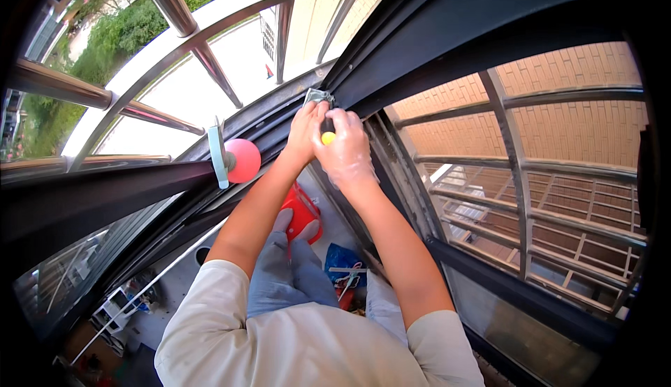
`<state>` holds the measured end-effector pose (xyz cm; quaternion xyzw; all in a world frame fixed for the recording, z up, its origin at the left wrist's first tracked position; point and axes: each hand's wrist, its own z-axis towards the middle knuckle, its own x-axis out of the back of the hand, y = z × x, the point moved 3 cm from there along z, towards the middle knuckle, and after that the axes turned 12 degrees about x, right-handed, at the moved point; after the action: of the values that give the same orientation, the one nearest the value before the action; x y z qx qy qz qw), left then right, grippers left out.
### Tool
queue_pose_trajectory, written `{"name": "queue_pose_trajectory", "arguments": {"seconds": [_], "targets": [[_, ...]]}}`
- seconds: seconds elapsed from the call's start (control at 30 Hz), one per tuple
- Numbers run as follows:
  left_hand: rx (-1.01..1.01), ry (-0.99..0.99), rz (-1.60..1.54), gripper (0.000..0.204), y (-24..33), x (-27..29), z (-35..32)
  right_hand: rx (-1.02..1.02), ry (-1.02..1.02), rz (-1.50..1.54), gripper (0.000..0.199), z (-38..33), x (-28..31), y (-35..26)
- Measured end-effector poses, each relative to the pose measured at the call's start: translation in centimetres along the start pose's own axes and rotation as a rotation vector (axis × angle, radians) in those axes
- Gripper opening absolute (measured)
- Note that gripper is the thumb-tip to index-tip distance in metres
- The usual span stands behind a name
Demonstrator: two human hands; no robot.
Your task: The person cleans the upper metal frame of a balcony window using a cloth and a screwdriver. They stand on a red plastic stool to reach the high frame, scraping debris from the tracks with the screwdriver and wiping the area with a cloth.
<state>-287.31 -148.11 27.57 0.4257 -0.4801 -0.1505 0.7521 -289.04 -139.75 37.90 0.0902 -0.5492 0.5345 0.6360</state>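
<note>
Both my arms reach forward to the corner of a dark window frame (447, 34). The fingers of my left hand (303, 134) are together and press a crumpled grey-green cloth (319, 96) into the corner of the sill track. Close beside it, my right hand (347, 153), which looks wet or covered by a thin clear glove, is closed around a tool with a round yellow end (328, 137). The rest of that tool is hidden by my fingers. Left of my left forearm, a light-blue flat piece with a pink round part (243, 161) rests at the frame.
Curved metal railings (175, 30) stand outside the opening, with greenery below. More bars (514, 163) and a brick wall (587, 121) are at the right. My feet are on a red stool (302, 212); a blue bag (341, 261) and a white pole (150, 295) are below.
</note>
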Motion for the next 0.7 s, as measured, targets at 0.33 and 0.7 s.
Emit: {"name": "queue_pose_trajectory", "arguments": {"seconds": [0.33,0.7], "targets": [[-0.09,0.033,0.212,0.043,-1.4,-0.3,-1.3,0.008,0.052,0.21,0.032,-5.0,4.3,-2.9],[0.076,-0.086,0.016,0.039,-1.2,0.2,1.0,-0.172,0.076,0.378,0.027,-9.8,7.9,-1.0]]}}
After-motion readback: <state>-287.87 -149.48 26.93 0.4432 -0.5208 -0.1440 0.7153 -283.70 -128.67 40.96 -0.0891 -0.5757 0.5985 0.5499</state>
